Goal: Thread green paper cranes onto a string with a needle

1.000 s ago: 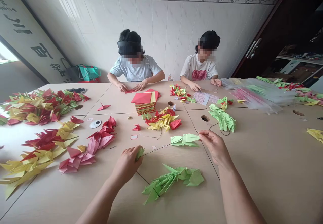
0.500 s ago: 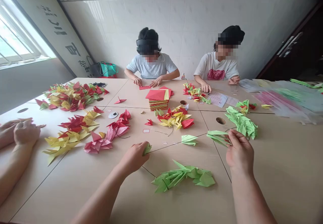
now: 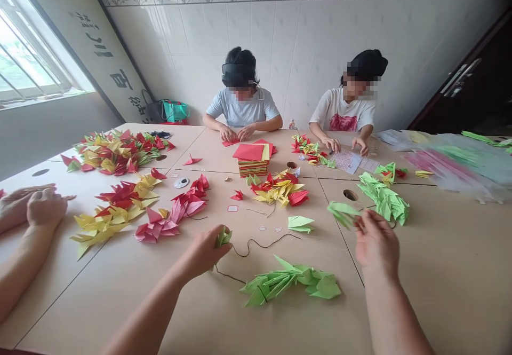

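Note:
My left hand (image 3: 206, 251) is closed round a small green folded-paper piece (image 3: 223, 236), mostly hidden by the fingers. A dark string (image 3: 260, 244) runs from it and curls over the table; another stretch leads down to a bunch of green paper cranes (image 3: 294, 283) lying between my hands. My right hand (image 3: 378, 237) pinches a green paper crane (image 3: 341, 211) between thumb and fingers, its folded points facing left. Just left of that, one loose green paper crane (image 3: 301, 223) rests on the table. A strung pile of green cranes (image 3: 384, 197) lies beyond my right hand.
Pink and red cranes (image 3: 174, 216), yellow and red cranes (image 3: 280, 188) and a large mixed heap (image 3: 120, 152) lie around. A stack of coloured paper (image 3: 253, 163) stands mid-table. Two people sit opposite; another person's hands (image 3: 44, 205) rest at left. Plastic bags (image 3: 460, 168) lie at right.
My left hand has drawn left and slightly down with its green piece, and the dark string now shows trailing from it. My right hand still holds the crane, shifted slightly left.

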Motion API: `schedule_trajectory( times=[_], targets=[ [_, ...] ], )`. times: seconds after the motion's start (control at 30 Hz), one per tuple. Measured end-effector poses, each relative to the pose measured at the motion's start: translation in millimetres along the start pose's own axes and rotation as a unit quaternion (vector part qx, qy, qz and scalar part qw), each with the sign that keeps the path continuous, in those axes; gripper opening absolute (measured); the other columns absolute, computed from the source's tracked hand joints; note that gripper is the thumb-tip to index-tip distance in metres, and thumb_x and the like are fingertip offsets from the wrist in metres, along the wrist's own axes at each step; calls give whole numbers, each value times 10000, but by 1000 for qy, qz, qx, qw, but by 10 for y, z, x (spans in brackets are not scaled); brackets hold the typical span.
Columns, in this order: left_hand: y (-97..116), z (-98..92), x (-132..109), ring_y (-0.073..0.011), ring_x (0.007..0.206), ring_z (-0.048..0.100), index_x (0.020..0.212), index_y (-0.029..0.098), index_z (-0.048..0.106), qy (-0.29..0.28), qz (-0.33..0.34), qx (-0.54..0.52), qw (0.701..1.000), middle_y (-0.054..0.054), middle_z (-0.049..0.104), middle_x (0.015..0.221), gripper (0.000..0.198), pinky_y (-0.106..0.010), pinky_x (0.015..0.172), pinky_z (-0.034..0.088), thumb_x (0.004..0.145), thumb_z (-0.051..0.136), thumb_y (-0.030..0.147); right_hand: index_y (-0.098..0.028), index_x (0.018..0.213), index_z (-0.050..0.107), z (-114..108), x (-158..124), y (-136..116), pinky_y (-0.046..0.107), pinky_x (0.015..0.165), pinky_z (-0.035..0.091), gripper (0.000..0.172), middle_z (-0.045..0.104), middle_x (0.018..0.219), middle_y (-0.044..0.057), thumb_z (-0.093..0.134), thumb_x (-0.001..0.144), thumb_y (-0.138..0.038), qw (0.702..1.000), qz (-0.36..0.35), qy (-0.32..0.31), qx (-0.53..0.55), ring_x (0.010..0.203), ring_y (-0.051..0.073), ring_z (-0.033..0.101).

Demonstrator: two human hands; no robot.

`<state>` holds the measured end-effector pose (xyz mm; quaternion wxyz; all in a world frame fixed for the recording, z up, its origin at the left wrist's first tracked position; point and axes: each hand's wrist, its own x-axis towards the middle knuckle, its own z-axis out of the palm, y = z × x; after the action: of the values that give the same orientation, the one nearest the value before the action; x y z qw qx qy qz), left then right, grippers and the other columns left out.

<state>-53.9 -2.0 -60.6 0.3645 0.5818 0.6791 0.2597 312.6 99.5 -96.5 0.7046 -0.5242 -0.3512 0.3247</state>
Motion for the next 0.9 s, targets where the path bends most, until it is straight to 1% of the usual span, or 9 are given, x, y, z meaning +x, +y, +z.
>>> schedule_trajectory(
  times=[0.07,0.17,0.27,0.33,0.4,0.5,0.63,0.77,0.9],
  targets=[
    [58,95,18,-134,545,505,879,222,576,-21,-10,-91,996,53,549,622,208,-240,505,338,762,632,386,-212,857,652,123,-130,29,424,754,528,313,677,811,40,713,707,-480,995,-6,-86,-56,763,220,654],
    [170,271,69,-160,719,632,882,204,539,-30,-22,-233,972,6,642,745,278,-246,612,437,780,655,436,-211,901,714,281,-378,-29,458,865,505,300,714,960,99,734,724,-452,967,-42,-211,-137,966,286,642],
    [291,442,133,-170,851,677,821,209,471,-22,-48,-365,929,-11,673,817,308,-269,750,497,799,661,450,-242,949,731,389,-662,-171,440,932,483,259,707,1057,91,728,759,-419,920,-87,-337,-179,1049,284,622],
    [368,543,173,-166,826,693,807,209,449,-24,-74,-438,896,-28,690,835,313,-290,767,528,814,657,443,-265,986,726,441,-836,-245,412,936,489,259,712,1057,67,740,763,-396,883,-108,-416,-190,1038,269,636],
    [438,633,203,-157,758,699,804,200,460,-27,-99,-492,865,-48,706,821,291,-295,754,552,825,664,406,-272,1024,705,481,-966,-268,395,929,495,286,709,1072,58,750,761,-376,851,-129,-469,-198,1036,264,637],
    [517,748,229,-142,673,693,786,184,489,-30,-128,-543,830,-52,708,773,255,-264,688,566,832,679,347,-247,1030,661,521,-1050,-222,375,820,523,225,698,1035,72,682,822,-331,834,-146,-488,-214,902,246,649],
    [550,843,240,-120,605,673,780,187,489,-17,-149,-569,809,-12,677,690,248,-232,627,565,832,695,315,-221,917,624,526,-1023,-173,341,713,492,92,669,867,67,546,884,-257,841,-141,-468,-232,755,221,608],
    [521,858,234,-88,557,634,782,198,473,0,-146,-570,809,35,636,661,305,-214,589,560,808,719,377,-224,800,599,493,-980,-230,284,635,452,122,615,723,23,532,887,-276,843,-112,-470,-236,671,188,556],
    [499,806,198,-108,615,651,812,192,513,-20,-124,-556,822,30,640,708,368,-239,589,578,752,746,470,-217,772,580,466,-956,-301,251,553,422,167,560,644,-8,567,881,-343,856,-56,-461,-227,590,156,495]
  ],
)
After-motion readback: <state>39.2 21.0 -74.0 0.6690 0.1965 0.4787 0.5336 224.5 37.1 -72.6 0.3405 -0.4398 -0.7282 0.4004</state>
